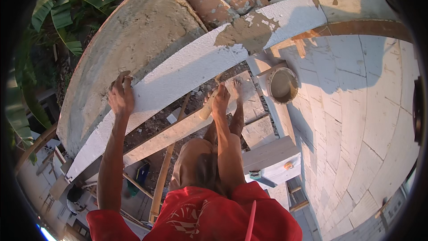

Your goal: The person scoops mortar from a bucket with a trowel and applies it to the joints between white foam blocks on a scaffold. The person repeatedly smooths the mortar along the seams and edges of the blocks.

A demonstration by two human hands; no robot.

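My left hand (121, 96) leans on the rough mortar surface (133, 40) beside the long white block strip (178, 69). Its fingers are slightly bent and apart, and nothing shows in them. Closer to the middle, my right hand (220, 101) is wrapped round a pale wooden handle (206, 112), above the gap on the near side of the strip. What that handle belongs to is hidden by the hand. Wet grey mortar (249, 31) is spread over part of the white strip, towards its right end.
A round bucket (282, 85) with grey mix stands right of my bare foot (236, 88). A wooden beam (165, 134) crosses below the strip. A white block wall (352, 120) rises on the right. Another person (75, 201) is far below left; banana leaves (58, 18) hang at upper left.
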